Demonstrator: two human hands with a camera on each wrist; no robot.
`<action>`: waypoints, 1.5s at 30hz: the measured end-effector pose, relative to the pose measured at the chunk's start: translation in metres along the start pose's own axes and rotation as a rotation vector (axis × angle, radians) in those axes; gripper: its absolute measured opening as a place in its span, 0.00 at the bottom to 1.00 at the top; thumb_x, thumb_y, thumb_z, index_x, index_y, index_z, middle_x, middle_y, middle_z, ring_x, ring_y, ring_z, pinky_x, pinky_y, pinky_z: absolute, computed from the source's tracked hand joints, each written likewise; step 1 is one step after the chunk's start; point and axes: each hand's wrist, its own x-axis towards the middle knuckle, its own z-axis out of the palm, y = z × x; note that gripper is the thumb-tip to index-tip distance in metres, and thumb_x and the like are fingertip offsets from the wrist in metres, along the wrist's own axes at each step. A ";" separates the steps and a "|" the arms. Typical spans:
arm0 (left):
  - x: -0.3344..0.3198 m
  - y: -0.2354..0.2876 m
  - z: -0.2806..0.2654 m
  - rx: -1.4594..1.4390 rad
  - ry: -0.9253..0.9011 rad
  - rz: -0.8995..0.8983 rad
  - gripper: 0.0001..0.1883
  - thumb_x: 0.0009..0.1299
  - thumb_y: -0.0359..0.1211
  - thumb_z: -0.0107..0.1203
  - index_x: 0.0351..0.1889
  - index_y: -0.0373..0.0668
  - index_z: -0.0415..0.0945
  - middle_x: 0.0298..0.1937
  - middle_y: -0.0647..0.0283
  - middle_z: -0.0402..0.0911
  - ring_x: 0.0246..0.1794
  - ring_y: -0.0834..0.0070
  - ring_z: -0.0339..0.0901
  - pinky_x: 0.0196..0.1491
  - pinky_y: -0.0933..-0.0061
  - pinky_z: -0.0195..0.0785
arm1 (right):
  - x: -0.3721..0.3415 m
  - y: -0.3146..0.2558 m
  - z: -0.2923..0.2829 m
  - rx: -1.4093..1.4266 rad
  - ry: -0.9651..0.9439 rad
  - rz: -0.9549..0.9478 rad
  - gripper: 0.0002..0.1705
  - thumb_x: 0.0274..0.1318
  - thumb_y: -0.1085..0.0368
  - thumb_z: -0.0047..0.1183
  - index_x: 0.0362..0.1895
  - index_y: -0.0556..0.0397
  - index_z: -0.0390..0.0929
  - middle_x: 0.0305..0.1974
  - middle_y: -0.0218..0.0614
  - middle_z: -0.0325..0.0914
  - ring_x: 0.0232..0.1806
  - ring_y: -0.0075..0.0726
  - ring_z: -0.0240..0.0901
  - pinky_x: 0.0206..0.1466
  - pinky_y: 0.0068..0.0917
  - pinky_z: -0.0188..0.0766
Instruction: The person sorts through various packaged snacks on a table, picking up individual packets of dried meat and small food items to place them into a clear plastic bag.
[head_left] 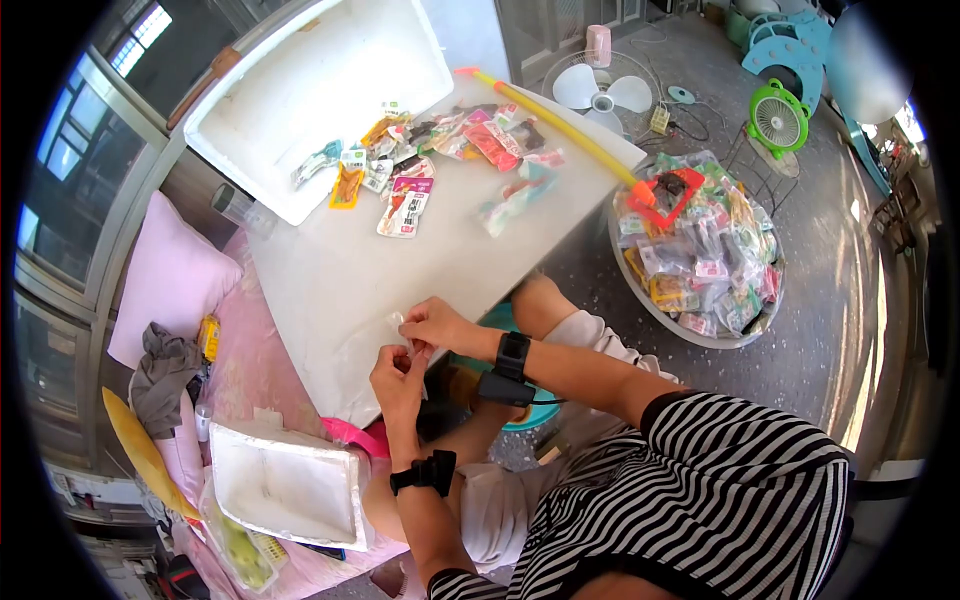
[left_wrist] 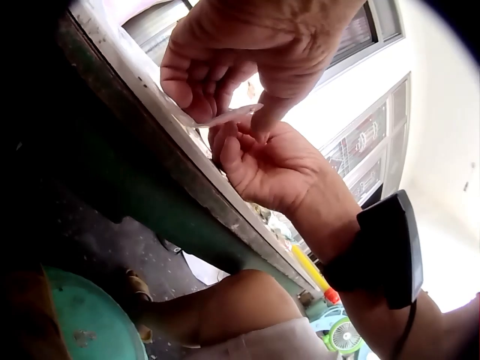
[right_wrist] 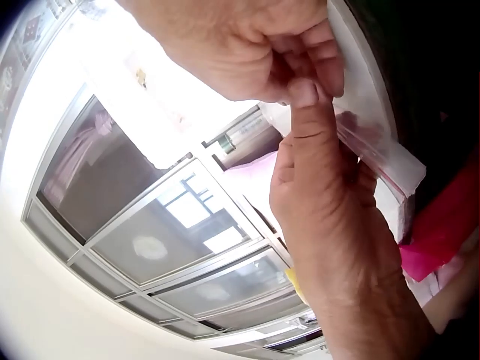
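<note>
Over the table's front edge, my left hand and right hand meet, fingertips close together. Between them they pinch a thin clear plastic bag, whose loose end hangs past the left hand in the right wrist view. A pale edge of the plastic stretches between the fingers in the left wrist view. Farther up the white table lies a pile of small snack packets, some red, some orange.
A large white foam box stands at the table's back left. A yellow tube lies along the right edge. Right of the table is a round tub full of packets. A smaller foam box sits at left, near a pink cloth.
</note>
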 end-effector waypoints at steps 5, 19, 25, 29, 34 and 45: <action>-0.001 0.007 0.005 0.104 -0.008 0.030 0.11 0.58 0.29 0.64 0.30 0.33 0.72 0.20 0.63 0.73 0.21 0.79 0.67 0.27 0.75 0.64 | -0.002 -0.006 0.007 -0.043 0.084 -0.024 0.14 0.51 0.65 0.59 0.21 0.61 0.74 0.16 0.38 0.75 0.16 0.29 0.73 0.17 0.24 0.71; 0.008 -0.018 -0.007 -0.603 -0.010 -0.261 0.03 0.65 0.29 0.57 0.30 0.39 0.77 0.22 0.72 0.73 0.21 0.86 0.65 0.26 0.84 0.56 | -0.010 -0.009 -0.010 0.070 -0.124 -0.003 0.15 0.57 0.60 0.59 0.28 0.60 0.76 0.24 0.36 0.77 0.24 0.28 0.76 0.28 0.22 0.76; 0.008 -0.016 -0.011 -0.709 0.195 -0.284 0.05 0.64 0.27 0.58 0.27 0.40 0.75 0.22 0.72 0.71 0.22 0.86 0.65 0.24 0.82 0.54 | -0.013 -0.008 -0.015 0.100 -0.178 -0.024 0.13 0.57 0.60 0.59 0.29 0.59 0.76 0.24 0.35 0.77 0.25 0.27 0.77 0.29 0.23 0.77; 0.003 0.007 -0.013 -0.065 0.462 0.183 0.02 0.66 0.27 0.55 0.30 0.39 0.74 0.26 0.64 0.73 0.22 0.74 0.70 0.25 0.75 0.62 | -0.013 -0.006 -0.013 -0.113 -0.161 -0.034 0.13 0.56 0.62 0.59 0.29 0.60 0.75 0.25 0.35 0.77 0.23 0.27 0.77 0.28 0.23 0.77; -0.008 0.016 -0.001 0.627 0.236 0.496 0.09 0.63 0.27 0.56 0.40 0.40 0.70 0.31 0.54 0.74 0.30 0.53 0.74 0.33 0.56 0.67 | -0.010 -0.013 0.009 -0.490 0.143 -0.293 0.09 0.50 0.66 0.58 0.28 0.60 0.76 0.22 0.42 0.77 0.24 0.38 0.76 0.29 0.34 0.73; -0.007 0.001 -0.003 0.848 0.207 0.304 0.03 0.57 0.22 0.54 0.29 0.38 0.74 0.33 0.53 0.70 0.35 0.52 0.74 0.33 0.57 0.70 | 0.025 -0.042 -0.045 -0.850 -0.230 -0.421 0.18 0.45 0.55 0.62 0.33 0.58 0.80 0.25 0.40 0.78 0.29 0.40 0.76 0.35 0.33 0.71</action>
